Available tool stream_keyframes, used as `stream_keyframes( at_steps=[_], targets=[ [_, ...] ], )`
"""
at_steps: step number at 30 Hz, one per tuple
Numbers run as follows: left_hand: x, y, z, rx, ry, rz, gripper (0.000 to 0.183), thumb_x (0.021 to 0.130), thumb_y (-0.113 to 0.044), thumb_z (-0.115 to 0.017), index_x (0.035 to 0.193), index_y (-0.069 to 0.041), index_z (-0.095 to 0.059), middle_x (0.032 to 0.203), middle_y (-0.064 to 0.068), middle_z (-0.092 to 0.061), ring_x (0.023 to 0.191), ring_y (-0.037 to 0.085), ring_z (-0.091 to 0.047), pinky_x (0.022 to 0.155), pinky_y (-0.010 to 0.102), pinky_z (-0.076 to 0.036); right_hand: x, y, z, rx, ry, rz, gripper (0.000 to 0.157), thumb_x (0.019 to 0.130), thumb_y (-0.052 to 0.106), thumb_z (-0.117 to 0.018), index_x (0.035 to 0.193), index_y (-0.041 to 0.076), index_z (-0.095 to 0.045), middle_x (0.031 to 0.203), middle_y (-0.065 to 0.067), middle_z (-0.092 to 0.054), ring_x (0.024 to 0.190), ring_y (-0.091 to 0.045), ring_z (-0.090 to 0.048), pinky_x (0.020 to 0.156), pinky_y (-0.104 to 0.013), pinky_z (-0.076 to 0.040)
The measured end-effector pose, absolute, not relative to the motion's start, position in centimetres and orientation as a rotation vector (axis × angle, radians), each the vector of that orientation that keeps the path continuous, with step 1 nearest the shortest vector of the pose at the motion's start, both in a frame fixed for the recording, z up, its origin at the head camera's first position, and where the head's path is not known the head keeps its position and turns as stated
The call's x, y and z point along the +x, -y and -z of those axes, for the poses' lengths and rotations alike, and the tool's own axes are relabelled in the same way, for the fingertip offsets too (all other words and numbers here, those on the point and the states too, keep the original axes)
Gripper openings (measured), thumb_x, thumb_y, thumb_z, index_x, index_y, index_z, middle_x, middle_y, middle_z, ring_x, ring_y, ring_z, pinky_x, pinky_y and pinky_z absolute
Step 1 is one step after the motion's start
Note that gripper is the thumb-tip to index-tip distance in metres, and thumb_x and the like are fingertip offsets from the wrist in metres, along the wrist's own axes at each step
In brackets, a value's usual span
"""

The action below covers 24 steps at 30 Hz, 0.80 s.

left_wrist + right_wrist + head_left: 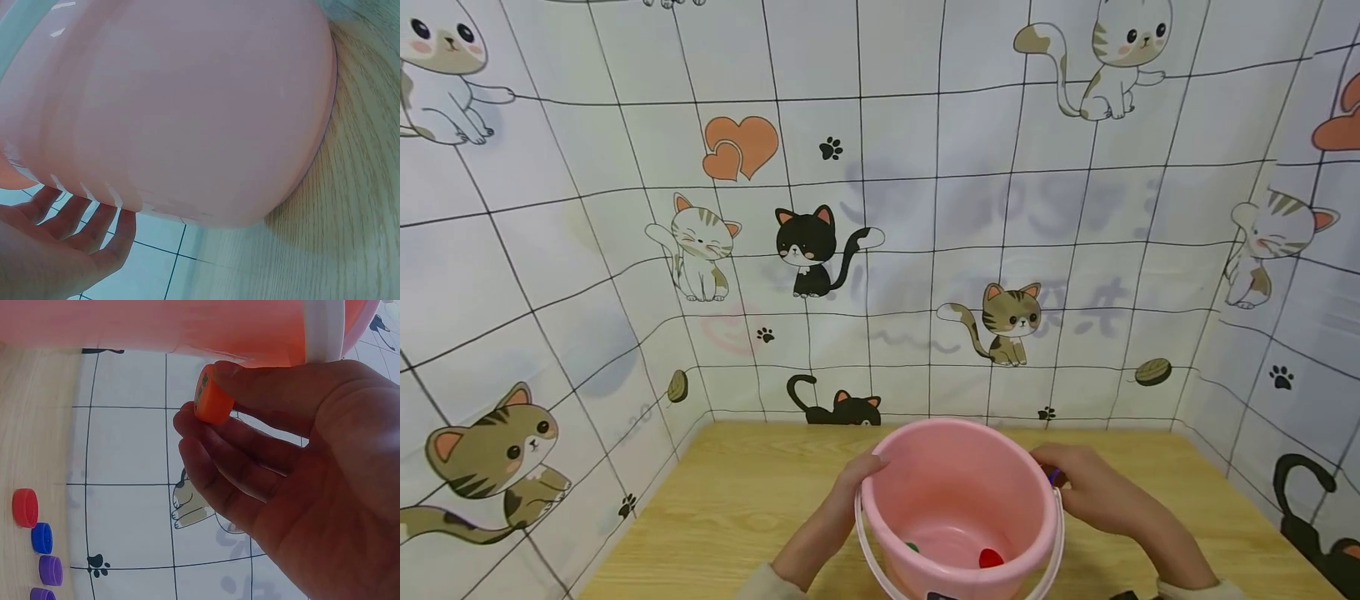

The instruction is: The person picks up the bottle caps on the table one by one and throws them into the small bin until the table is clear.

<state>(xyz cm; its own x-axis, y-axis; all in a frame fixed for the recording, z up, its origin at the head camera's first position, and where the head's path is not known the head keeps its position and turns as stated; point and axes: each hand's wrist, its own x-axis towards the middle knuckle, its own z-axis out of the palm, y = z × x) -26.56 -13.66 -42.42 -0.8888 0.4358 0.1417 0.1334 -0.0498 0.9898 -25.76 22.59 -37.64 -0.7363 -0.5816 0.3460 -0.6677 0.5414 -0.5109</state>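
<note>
A pink bucket (940, 471) stands on the wooden table, its mouth tilted towards me. My left hand (842, 492) holds its left side, thumb over the rim and fingers along the outer wall, as the left wrist view also shows with the fingertips (127, 228) against the plastic. On the right, my right hand (1097, 496) pinches an orange bottle cap (215, 400) between thumb and fingers, close beside the bucket. A red piece (990, 557) and a partly hidden green piece (912, 547) lie inside on the bottom.
Red (25, 508), blue (42, 538) and purple (51, 570) caps stand on the table in the right wrist view. The bucket's white handle (1052, 567) hangs down over its near side. Cat-printed sheeting (895, 208) surrounds the wooden table (760, 475).
</note>
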Motion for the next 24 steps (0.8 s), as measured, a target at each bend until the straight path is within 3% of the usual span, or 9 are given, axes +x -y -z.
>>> stream_keyframes(
  at_steps=[6,15,20,24],
  targets=[
    [-26.5,13.5,42.2,0.596,-2.026,-2.040,0.057,0.099,-0.039,-0.043,0.149,-0.013,-0.053,0.136,0.020,-0.060,0.117,0.019,-0.062,0.105,0.030,-0.041,-25.9,-23.0,37.3,1.060,2.649,-0.949,0.045,0.083,-0.014,-0.062,0.114,0.017,-0.073,0.102,0.006,-0.073,0.088,-0.001,-0.064,0.073,-0.026,-0.058],
    [-26.5,13.5,42.3,0.582,-2.029,-2.034,0.055,0.100,-0.041,-0.043,0.145,-0.013,-0.056,0.132,0.019,-0.062,0.113,0.020,-0.064,0.104,0.029,-0.042,-25.5,-23.4,36.2,1.013,2.625,-0.901,0.022,0.098,0.012,-0.069,0.120,0.016,-0.073,0.107,0.005,-0.075,0.090,0.000,-0.065,0.073,-0.026,-0.058],
    [-26.5,13.5,42.4,0.616,-1.995,-2.045,0.056,0.100,-0.040,-0.042,0.145,-0.010,-0.055,0.132,0.026,-0.062,0.112,0.022,-0.065,0.103,0.032,-0.045,-25.5,-23.1,35.4,0.925,2.642,-0.840,0.021,0.096,0.014,-0.072,0.117,0.017,-0.073,0.106,0.006,-0.073,0.089,-0.001,-0.066,0.074,-0.025,-0.058],
    [-26.4,13.6,42.3,0.601,-2.008,-2.040,0.056,0.100,-0.040,-0.043,0.144,-0.008,-0.056,0.128,0.026,-0.063,0.109,0.021,-0.066,0.101,0.032,-0.047,-25.8,-22.5,35.1,0.858,2.654,-0.791,0.024,0.093,0.011,-0.074,0.117,0.011,-0.073,0.103,0.004,-0.071,0.086,-0.001,-0.064,0.072,-0.023,-0.057]
  ],
)
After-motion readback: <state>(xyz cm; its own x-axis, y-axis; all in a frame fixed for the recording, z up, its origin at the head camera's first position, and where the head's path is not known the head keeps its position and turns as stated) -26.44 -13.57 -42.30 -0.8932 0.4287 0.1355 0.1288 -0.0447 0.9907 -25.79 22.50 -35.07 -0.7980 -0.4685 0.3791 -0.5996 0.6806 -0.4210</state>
